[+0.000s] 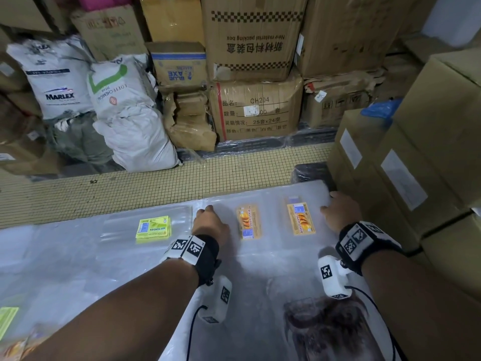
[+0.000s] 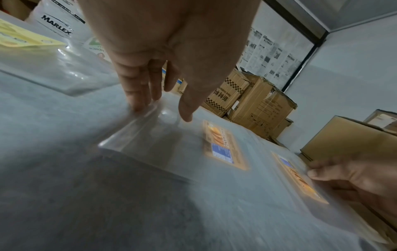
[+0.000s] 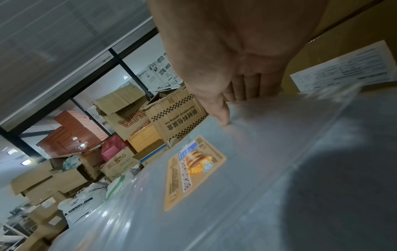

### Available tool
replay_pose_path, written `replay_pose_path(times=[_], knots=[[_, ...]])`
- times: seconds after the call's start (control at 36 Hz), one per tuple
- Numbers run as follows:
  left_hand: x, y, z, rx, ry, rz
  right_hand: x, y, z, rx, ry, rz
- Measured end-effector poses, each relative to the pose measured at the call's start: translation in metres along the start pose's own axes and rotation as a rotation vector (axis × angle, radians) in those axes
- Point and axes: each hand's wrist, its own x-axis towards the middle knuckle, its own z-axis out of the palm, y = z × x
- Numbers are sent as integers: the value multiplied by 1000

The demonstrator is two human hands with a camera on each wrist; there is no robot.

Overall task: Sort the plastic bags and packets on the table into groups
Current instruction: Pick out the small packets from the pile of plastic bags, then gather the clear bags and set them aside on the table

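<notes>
Big brown boxes (image 1: 256,39) are piled up at the far side of the room, and more boxes (image 1: 416,162) stand at the right, close to the tabletop (image 1: 78,269). Two white sacks (image 1: 122,110) lean by the far boxes, on the floor of small yellow tiles (image 1: 104,194). The tabletop is grey and shiny, with clear plastic spread over it. On its right part lies a stack of clear bags with two orange labels. The left orange label (image 1: 248,222) is between the two hands, and the right orange label (image 1: 301,218) is just beside the right hand. A flat clear bag (image 1: 148,222) lies to the left, near the left hand, and a stack of yellow-green packets (image 1: 153,227) sits on top of it. A bit of another yellow-green packet (image 1: 7,321) shows at the near left edge. The left hand (image 1: 210,224) is at the far left corner of the clear stack. In the left wrist view its fingers (image 2: 137,91) point down, a little bent, and touch the clear edge there; the picture is blurred, so I cannot tell if they pinch it. The right hand (image 1: 341,213) is at the far right corner of the stack, next to a box. In the right wrist view its fingers (image 3: 247,88) curl over the edge of the plastic and the thumb (image 3: 221,115) presses on top, so it holds that corner. Each wrist has a black band (image 1: 364,243) with white tags.
</notes>
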Motion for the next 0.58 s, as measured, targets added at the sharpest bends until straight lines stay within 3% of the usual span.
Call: replay_pose_path(times=[0.19, 0.36, 0.58], knots=[[-9, -10, -9, -144, 26, 115, -11, -13, -4, 121, 54, 11], [-23, -27, -27, -350, -3, 210, -36, -46, -5, 127, 58, -105], [-51, -75, -75, -408, 15, 320, -85, -117, 4, 121, -11, -346]])
